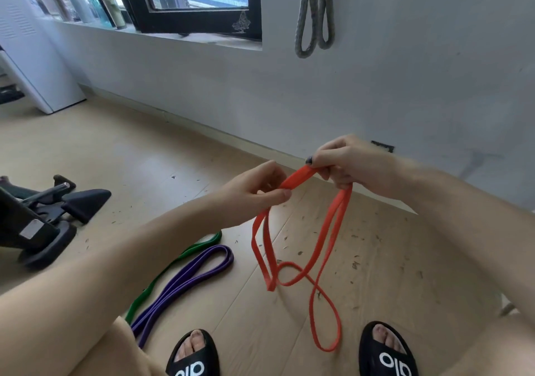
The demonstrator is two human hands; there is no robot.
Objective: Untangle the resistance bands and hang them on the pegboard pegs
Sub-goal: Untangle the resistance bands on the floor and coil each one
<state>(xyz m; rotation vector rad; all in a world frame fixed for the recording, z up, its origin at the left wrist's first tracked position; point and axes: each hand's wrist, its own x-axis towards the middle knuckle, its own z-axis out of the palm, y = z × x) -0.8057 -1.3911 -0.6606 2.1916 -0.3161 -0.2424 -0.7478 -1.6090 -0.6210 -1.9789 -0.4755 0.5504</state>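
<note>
Both hands are up in front of me, sharing the orange band (pixel 298 248). My left hand (pixel 257 190) pinches it between thumb and fingertips, closed on the strap at about nine o'clock from my right hand (pixel 344 161), which is curled tight around the band's top fold. From that grip the orange loops hang toward six o'clock, crossing over themselves low down in a twist that I judge is not yet worked out.

On the floor (pixel 115 150) at about seven o'clock from my hands lie the purple band (pixel 185 280) and the green band (pixel 162 274), side by side and touching along their length, apparently free of the orange one. Neither is hung.

Up on the wall (pixel 405 71) at twelve o'clock, two grey loops (pixel 314 14) hang down; what holds them is out of view, so I cannot tell whether they are bands already hung. By my reckoning most of the job is left: finish the orange twist, then hang all three coloured bands.
</note>
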